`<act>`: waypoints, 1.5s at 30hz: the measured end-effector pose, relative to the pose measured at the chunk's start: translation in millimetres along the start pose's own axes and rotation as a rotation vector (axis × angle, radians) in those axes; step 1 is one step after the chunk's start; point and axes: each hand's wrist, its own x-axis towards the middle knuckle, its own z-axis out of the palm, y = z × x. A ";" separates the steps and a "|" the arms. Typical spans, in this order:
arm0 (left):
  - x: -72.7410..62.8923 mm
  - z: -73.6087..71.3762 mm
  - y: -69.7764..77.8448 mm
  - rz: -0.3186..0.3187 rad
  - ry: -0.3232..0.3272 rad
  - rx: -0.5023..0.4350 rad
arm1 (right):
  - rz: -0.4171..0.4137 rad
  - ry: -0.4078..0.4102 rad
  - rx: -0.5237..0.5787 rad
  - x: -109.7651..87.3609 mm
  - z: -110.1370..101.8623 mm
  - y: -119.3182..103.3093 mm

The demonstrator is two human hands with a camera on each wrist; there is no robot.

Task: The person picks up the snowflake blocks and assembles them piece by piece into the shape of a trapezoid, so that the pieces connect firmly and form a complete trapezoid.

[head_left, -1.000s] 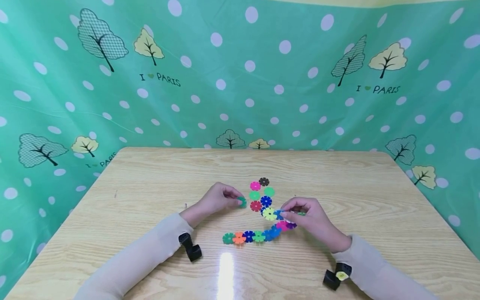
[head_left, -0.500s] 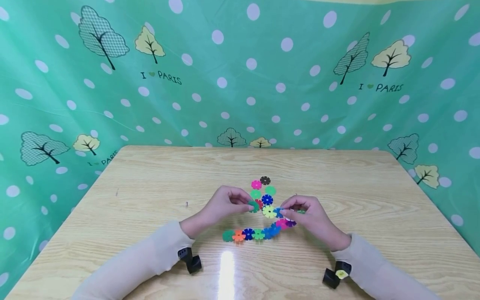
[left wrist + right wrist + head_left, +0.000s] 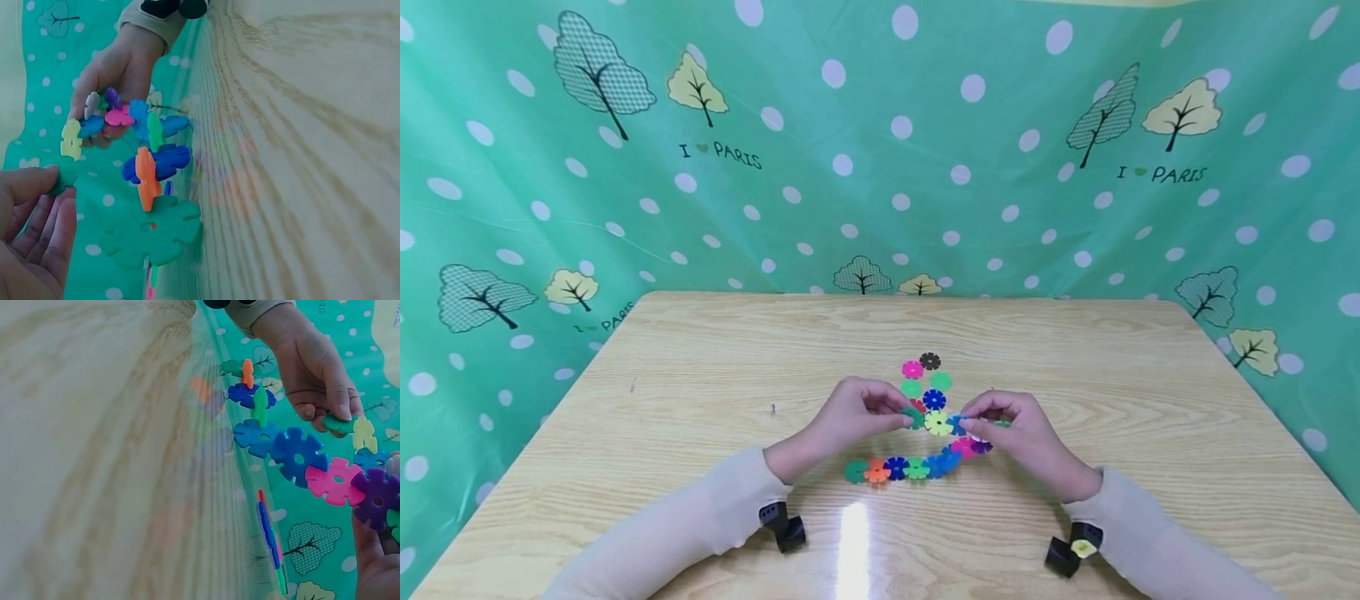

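Observation:
Between thumb and fingers my left hand (image 3: 867, 414) pinches a dark green interlocking disc (image 3: 914, 418), a flat notched round piece. Its edge is right at the yellow disc (image 3: 937, 422), the near end of a curved chain. My right hand (image 3: 1028, 440) grips that chain close to the blue disc (image 3: 957, 426) beside the yellow one. From there the chain bends through a pink disc (image 3: 337, 481) and a purple disc (image 3: 377, 499), then runs left to an orange disc (image 3: 147, 179) and a large green end disc (image 3: 153, 228). My right fingers partly hide the bend.
Several loose discs lie on the wooden table (image 3: 737, 350) behind my hands, among them a black disc (image 3: 930, 361), a pink disc (image 3: 913, 369) and a dark blue disc (image 3: 935, 400). A green dotted curtain (image 3: 805, 125) hangs behind the table.
My left hand has moved right with the dark green disc, from apart to right at the yellow disc. My right hand and the chain have stayed nearly still.

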 end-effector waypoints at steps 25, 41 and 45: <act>-5.4 17.4 5.4 0.089 0.076 -0.013 | 0.036 0.053 0.000 0.1 5.7 0.5; -0.1 17.2 5.0 -0.055 0.083 -0.047 | 0.073 -0.020 0.008 2.6 -1.7 2.2; 1.2 16.2 4.7 -0.077 0.042 -0.052 | 0.097 -0.082 -0.041 4.4 -8.2 -3.1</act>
